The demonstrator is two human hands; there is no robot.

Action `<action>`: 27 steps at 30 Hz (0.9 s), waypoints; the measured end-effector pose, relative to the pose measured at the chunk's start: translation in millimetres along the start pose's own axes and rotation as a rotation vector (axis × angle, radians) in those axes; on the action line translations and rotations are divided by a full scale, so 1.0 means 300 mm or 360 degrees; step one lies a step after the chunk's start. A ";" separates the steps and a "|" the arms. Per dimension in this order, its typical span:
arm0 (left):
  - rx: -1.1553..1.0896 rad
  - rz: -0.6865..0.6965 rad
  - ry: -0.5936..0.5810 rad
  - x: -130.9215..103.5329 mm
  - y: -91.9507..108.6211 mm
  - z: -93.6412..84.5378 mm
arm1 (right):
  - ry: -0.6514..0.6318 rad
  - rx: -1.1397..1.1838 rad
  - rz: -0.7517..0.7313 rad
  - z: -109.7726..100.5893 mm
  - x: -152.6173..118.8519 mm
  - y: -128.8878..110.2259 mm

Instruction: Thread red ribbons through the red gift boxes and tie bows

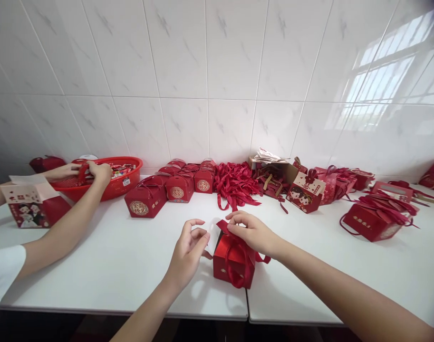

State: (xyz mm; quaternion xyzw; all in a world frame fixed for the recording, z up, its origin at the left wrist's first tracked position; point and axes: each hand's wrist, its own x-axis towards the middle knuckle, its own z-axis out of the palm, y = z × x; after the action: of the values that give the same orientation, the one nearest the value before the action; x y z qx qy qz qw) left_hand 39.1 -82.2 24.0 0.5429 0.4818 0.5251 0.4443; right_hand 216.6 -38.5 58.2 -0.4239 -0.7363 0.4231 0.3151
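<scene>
Red box (221,268) — upright (ribboned), hands (253,232) at top

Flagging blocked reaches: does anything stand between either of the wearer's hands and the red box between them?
A pale piece, perhaps a flap, shows between the left hand and the red box. Nothing visible blocks the right hand, which is at the box's top.
</scene>
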 end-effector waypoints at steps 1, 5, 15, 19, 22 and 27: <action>-0.0004 0.0005 0.0001 -0.002 -0.002 0.002 | -0.0038 -0.0013 0.0003 0.001 0.004 0.003; -0.0014 0.0025 0.0004 -0.010 -0.009 0.008 | -0.0254 0.0046 -0.0046 -0.008 0.013 -0.003; -0.0024 0.0026 -0.0015 -0.023 -0.002 0.020 | -0.0274 -0.0009 0.0033 -0.011 0.016 -0.016; -0.0030 0.0032 -0.0055 -0.030 0.000 0.024 | -0.0236 -0.0328 0.0055 0.001 0.034 -0.024; -0.0059 0.0029 -0.0077 -0.031 -0.001 0.027 | -0.0312 -0.0408 0.0011 0.005 0.046 -0.029; -0.0167 -0.0053 -0.0138 -0.012 0.006 0.030 | -0.0397 -0.0443 -0.0179 0.008 0.049 -0.024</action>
State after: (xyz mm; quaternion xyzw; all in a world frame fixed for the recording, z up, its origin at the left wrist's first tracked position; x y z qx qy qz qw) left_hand 48.1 -85.9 24.8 0.5329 0.4428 0.5183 0.5013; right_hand 205.7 -28.1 65.1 -0.3658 -0.8435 0.3481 0.1830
